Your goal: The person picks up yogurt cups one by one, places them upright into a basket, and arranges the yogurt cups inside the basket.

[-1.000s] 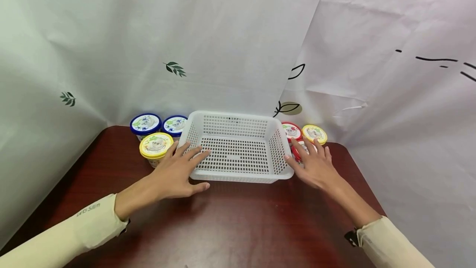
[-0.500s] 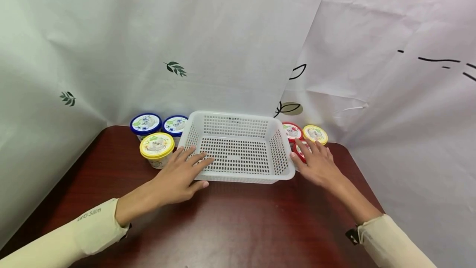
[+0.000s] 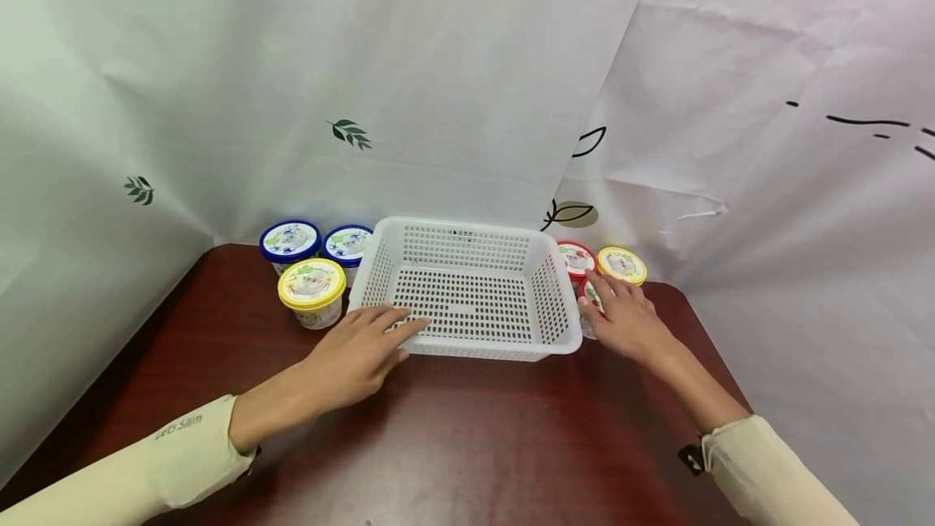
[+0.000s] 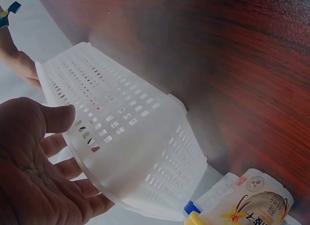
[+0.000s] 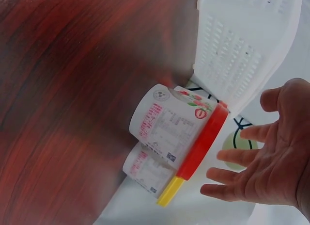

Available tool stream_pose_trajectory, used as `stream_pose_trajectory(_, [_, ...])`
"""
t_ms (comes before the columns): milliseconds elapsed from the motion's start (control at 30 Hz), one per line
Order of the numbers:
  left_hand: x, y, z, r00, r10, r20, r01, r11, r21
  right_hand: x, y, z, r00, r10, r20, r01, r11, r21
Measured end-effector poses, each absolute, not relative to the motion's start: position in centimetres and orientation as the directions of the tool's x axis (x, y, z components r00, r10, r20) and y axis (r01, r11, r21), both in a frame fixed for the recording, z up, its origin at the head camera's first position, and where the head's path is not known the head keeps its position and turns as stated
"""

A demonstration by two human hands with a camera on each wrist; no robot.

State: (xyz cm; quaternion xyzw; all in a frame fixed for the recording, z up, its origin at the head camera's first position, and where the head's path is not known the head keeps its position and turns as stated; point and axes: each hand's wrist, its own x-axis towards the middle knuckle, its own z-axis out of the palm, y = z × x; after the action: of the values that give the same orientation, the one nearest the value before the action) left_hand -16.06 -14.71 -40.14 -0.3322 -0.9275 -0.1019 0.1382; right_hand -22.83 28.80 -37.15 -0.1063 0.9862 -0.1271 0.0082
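A white perforated plastic basket [image 3: 467,348] stands at the back of the table with nothing inside. My left hand [image 3: 354,355] is at its front left corner, fingers reaching over the rim; in the left wrist view the thumb [image 4: 60,118] is outside the wall and the fingertips are partly behind the rim. Whether they touch it is unclear. My right hand [image 3: 630,321] hovers, fingers extended, above a red-lidded tub [image 5: 167,128] right of the basket, partly covering it in the head view. The right wrist view shows a gap between fingers and lid.
Left of the basket stand two blue-lidded tubs [image 3: 290,240] and a yellow-lidded tub [image 3: 312,284]. Another red-lidded tub [image 3: 577,256] and a yellow-lidded one [image 3: 622,264] are on the right. White patterned cloth [image 3: 467,88] hangs behind the dark red table [image 3: 475,437].
My left hand has drawn slightly back toward the basket's front rim, its thumb tucking under. My right hand has shifted slightly right, away from the basket's edge. Basket and tubs stay put.
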Motion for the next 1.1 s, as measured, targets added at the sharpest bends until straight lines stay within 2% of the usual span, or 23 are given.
stream_pose_trajectory(400, [-16.0, -14.6, -40.1, -0.687, 0.640, 0.345, 0.681, 0.733, -0.004, -23.9, 29.3, -37.4, -0.977, -0.213, -0.001, -0.207, 0.950, -0.235])
stream_pose_trajectory(833, [-15.9, -14.5, -39.8, -0.684, 0.647, 0.337, 0.687, 0.726, 0.002, -25.0, 29.5, -36.7, -0.976, -0.209, -0.057, -0.194, 0.962, -0.193])
stream_pose_trajectory(1100, [-15.9, -14.5, -40.4, -0.633, 0.644, 0.429, 0.688, 0.723, -0.070, -25.9, 29.8, -36.2, -0.971, -0.228, -0.073, -0.211, 0.959, -0.192])
